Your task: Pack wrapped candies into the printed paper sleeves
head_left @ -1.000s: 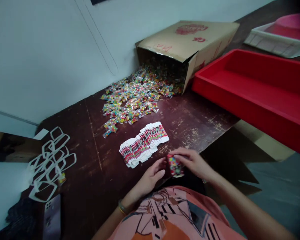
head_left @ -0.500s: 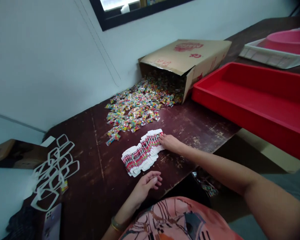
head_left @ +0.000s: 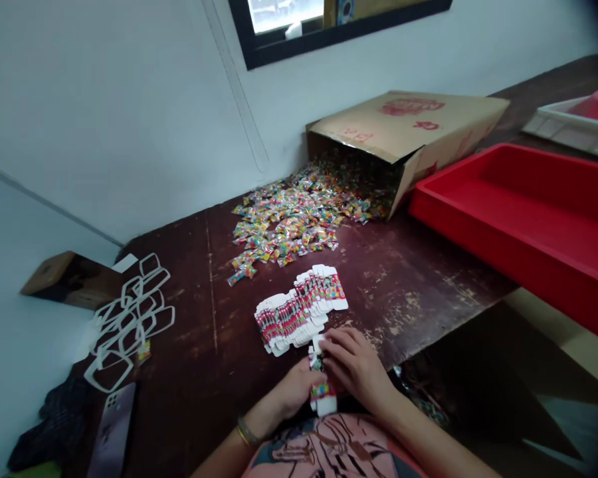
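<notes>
A small printed carton (head_left: pixel 321 388) with white end flaps is held between my two hands, close to my body at the table's front edge. My left hand (head_left: pixel 295 390) grips its left side, thumb across the printed face. At the carton's upper end, the fingers of my right hand (head_left: pixel 355 362) are closed around the white flap. Just beyond my hands lies an overlapping row of flat red-and-white cartons (head_left: pixel 299 309). Farther back, a heap of small clear candy packets (head_left: pixel 289 219) spreads over the dark table (head_left: pixel 179 345).
A cardboard box (head_left: pixel 403 123) lies on its side, spilling packets. To the right stands a large red tray (head_left: pixel 523 232), with a white tray (head_left: pixel 563 126) behind it. White frame-like loops (head_left: pixel 107 368), a brown box (head_left: pixel 74 282) and a phone (head_left: pixel 112 431) are on the left.
My right hand has come back from the row's right end towards my body. A carton is now between both hands, and my left hand has closed on it. The view has shifted.
</notes>
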Demonstrator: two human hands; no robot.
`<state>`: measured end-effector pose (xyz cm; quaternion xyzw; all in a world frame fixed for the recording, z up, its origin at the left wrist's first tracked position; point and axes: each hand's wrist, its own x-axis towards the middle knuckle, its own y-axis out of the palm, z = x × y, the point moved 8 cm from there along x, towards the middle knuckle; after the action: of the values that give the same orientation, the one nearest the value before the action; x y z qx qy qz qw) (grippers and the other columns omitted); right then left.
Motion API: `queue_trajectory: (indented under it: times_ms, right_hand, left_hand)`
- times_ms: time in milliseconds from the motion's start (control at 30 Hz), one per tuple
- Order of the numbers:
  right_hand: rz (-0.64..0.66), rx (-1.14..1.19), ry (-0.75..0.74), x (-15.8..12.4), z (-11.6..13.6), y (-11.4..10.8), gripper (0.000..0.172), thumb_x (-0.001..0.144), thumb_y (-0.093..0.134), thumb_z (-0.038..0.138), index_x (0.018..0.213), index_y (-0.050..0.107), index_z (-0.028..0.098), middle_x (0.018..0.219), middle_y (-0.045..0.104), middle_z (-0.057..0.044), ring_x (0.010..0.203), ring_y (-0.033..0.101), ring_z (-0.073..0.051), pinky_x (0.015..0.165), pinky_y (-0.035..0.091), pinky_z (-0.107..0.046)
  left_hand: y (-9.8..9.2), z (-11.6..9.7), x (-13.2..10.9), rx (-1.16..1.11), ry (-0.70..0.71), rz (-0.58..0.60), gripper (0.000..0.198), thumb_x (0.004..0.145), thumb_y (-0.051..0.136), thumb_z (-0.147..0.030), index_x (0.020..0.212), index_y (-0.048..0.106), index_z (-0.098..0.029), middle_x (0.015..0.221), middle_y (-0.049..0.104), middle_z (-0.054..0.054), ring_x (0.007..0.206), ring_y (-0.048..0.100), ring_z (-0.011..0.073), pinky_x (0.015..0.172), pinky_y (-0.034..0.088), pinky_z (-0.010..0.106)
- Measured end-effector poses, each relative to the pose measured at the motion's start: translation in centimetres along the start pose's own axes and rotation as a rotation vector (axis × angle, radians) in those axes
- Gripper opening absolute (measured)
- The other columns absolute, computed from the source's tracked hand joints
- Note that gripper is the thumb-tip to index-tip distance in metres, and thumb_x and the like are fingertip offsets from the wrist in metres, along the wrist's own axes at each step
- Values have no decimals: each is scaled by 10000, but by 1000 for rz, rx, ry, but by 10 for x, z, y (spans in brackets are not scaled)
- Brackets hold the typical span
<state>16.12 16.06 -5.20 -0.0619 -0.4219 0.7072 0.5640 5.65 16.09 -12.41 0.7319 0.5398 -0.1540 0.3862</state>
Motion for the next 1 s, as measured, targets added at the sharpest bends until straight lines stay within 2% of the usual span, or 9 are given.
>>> queue_trajectory:
  times_ms: [167, 367, 433, 533, 600, 667, 767, 867, 1000]
  right_hand:
    - [117, 306, 190, 12, -1, 5, 85, 826, 605, 207, 901, 644, 196, 1235, 533, -95, 1172, 448, -250, 997, 390, -418]
    - [548, 757, 275, 19, 14, 8, 149, 779, 675, 314, 796, 706, 169, 1220, 520, -71, 1147, 500, -235, 968, 401, -328]
    - [544, 829, 277, 23, 14, 3, 199, 774, 676, 353, 762, 701, 155, 1140, 555, -67, 1069, 541, -226, 909, 430, -305]
    - [370, 756, 341, 22, 3, 4, 222, 831, 600, 357, 768, 675, 159, 942, 611, -54, 898, 577, -196, 824, 447, -285]
    - [260, 691, 373, 14, -4, 10, 181, 851, 569, 339, 830, 642, 175, 841, 622, -40, 824, 573, -184, 777, 450, -271]
    - [201, 720, 394, 2, -9, 20, 177, 839, 591, 328, 961, 584, 200, 844, 630, -29, 812, 576, -177, 770, 455, -265]
    - [151, 923, 535, -17, -23, 35, 355, 828, 614, 386, 1109, 464, 230, 787, 622, 1, 679, 573, -139, 645, 473, -235]
    - [106, 1208, 794, -35, -35, 47, 350, 834, 579, 485, 1020, 477, 207, 594, 527, 55, 465, 470, -84, 439, 394, -171]
    - [329, 1524, 988, -46, -27, 63, 321, 725, 730, 347, 904, 543, 158, 662, 540, 47, 431, 429, -19, 422, 372, -125]
  left_hand:
    - [10, 10, -10, 97, -3, 71, 285, 569, 655, -124, 850, 608, -139, 633, 566, -35, 559, 488, 103, 582, 370, 239]
    - [34, -10, -36, 323, 48, 440, 378, 527, 799, -220, 852, 630, -132, 712, 572, -16, 628, 473, 104, 600, 358, 219]
    - [26, -12, -34, 367, 114, 372, 391, 556, 807, -330, 831, 631, -116, 700, 557, -8, 624, 452, 105, 596, 355, 223]
    - [-5, -11, -20, 373, 247, 23, 484, 547, 801, -476, 799, 601, -113, 679, 514, -13, 617, 416, 103, 579, 347, 222]
    - [-14, -4, -15, 397, 283, -74, 507, 572, 761, -556, 750, 572, -121, 669, 512, -3, 626, 439, 119, 580, 362, 230]
    - [-14, -5, -15, 397, 363, -78, 483, 649, 709, -562, 823, 564, -135, 727, 557, 21, 685, 503, 148, 628, 400, 245]
    - [-13, -19, -28, 369, 527, -116, 466, 741, 679, -448, 1080, 485, -193, 820, 594, 20, 747, 563, 155, 704, 431, 261]
    - [-11, -23, -40, 430, 536, -116, 418, 756, 679, -341, 1097, 480, -204, 787, 590, 2, 720, 581, 146, 693, 433, 252]
    - [-7, -20, -48, 578, 489, -80, 254, 766, 650, -311, 972, 601, -172, 759, 615, 14, 680, 567, 142, 650, 416, 241]
